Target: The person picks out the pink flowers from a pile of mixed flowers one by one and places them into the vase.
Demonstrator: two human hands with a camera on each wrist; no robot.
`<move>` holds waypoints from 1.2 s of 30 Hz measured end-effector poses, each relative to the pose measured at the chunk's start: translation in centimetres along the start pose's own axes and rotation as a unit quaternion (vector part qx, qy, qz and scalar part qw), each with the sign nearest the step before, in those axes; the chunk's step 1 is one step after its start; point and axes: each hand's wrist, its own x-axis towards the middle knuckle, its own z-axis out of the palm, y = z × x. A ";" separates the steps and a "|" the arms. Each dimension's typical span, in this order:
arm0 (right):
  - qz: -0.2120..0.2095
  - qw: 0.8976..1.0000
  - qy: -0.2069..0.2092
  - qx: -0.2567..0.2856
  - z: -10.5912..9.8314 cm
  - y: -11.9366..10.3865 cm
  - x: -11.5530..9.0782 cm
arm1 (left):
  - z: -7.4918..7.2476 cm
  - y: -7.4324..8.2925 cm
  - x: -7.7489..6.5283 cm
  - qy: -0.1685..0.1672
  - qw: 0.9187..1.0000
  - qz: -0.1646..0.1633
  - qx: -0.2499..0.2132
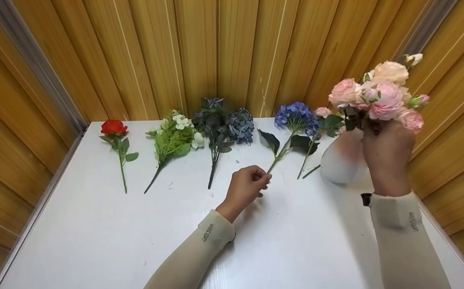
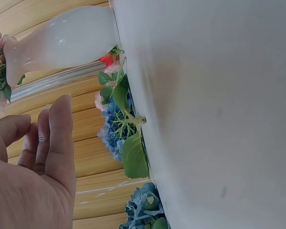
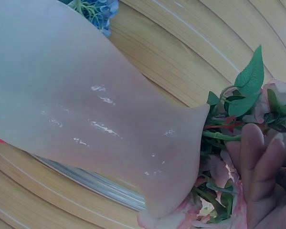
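Observation:
My right hand (image 1: 388, 156) grips a bunch of pink flowers (image 1: 386, 98) by its stems, just over the vase's mouth. The vase (image 3: 85, 95) is white, fading to pink at its flared neck; in the head view the hand and blooms hide its top. Green stems (image 3: 221, 136) run from between the fingers into the mouth. Low over the table, my left hand (image 1: 246, 188) has its fingers loosely bent and overlaps the stem end of a blue hydrangea (image 1: 296, 116) in the head view. The left wrist view shows nothing between those fingers.
Along the back of the white table (image 1: 135, 241) lie a red rose (image 1: 114, 127), a green and white spray (image 1: 173, 138) and a dusty blue bunch (image 1: 213, 132). A smaller pink flower (image 1: 322, 112) lies between hydrangea and vase. Wood-look walls (image 1: 236, 60) enclose the table's back and sides.

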 end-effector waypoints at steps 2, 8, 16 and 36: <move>-0.003 1.000 0.002 -0.004 0.1 0.1 0.1 | 0.0 0.0 0.0 0.000 1.000 0.000 0.000; -0.003 1.000 -0.002 0.007 0.2 0.2 0.4 | -0.1 0.0 0.1 0.000 1.000 0.008 -0.006; -0.006 1.000 -0.010 0.013 0.3 0.5 0.7 | -0.1 -0.1 0.2 -0.001 1.000 0.006 -0.005; -0.026 1.000 -0.002 0.000 0.7 0.9 0.8 | -0.2 0.1 0.2 0.004 1.000 0.006 0.000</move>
